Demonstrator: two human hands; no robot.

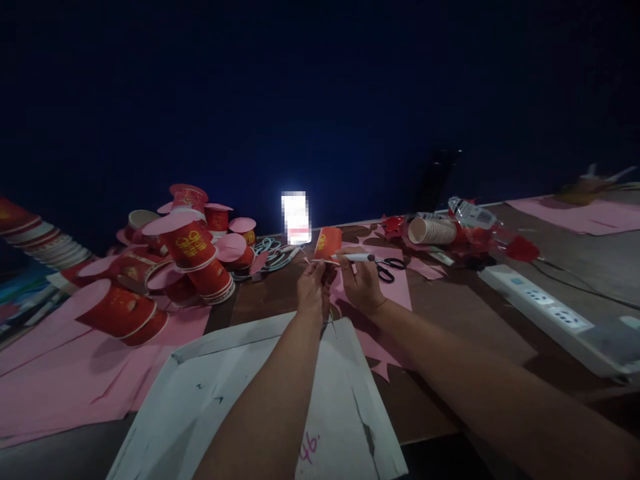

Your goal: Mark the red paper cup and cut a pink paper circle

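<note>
In the middle of the head view, my left hand point(313, 288) grips a red paper cup point(327, 242) with gold lettering near its rim. The cup lies tilted, its printed side facing up. My right hand point(361, 285) is closed around a white marker pen point(358, 257) with a dark end. The pen's tip points left and reaches the cup's edge; whether it touches is too small to tell. Just right of that hand lie dark-handled scissors point(391, 268) on a pink paper sheet point(397, 297).
Several red cups point(187, 247) with pink paper discs are piled at left on pink sheets point(45, 373). A white board point(235, 393) lies under my forearms. Cables point(273, 255) and a bright phone screen point(296, 217) sit behind. Right are stacked cups point(433, 231), a plastic bottle point(473, 215) and a power strip point(543, 310).
</note>
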